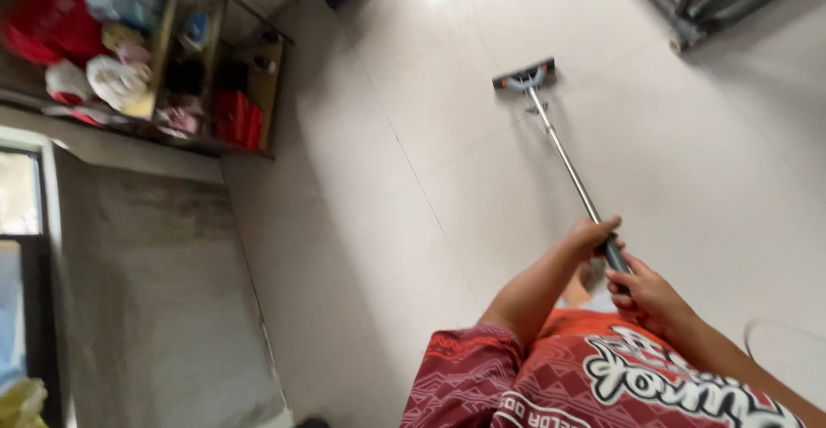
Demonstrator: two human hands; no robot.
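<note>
I see both hands wrapped around the upper end of a flat mop. The left hand (592, 237) is clamped on the pole higher along its length, knuckles toward me, and the right hand (647, 295) grips just below it, nearer the body, fingers curled over the dark grip section. The two hands sit close together, nearly touching, with the dark handle showing between them.

The flat mop (564, 157) has a thin, shiny metal pole that runs away from the hands up and to the left, ending in a narrow rectangular head (524, 75), dark grey with an orange edge and a pale blue-grey yoke where the pole joins. The head rests flat on the pale tiled floor (705, 161), well out in front of me. A small clip or lever sits on the pole just above the head; I cannot make out its form.

The very end of the handle is hidden behind the right hand and the red patterned shirt (551, 376). The view is tilted. To the left, a wooden shelf (258, 92) holds bags and red boxes, too blurred to identify. A metal frame (688, 15) is cut off at the top right, and a window (21, 247) at the left edge.
</note>
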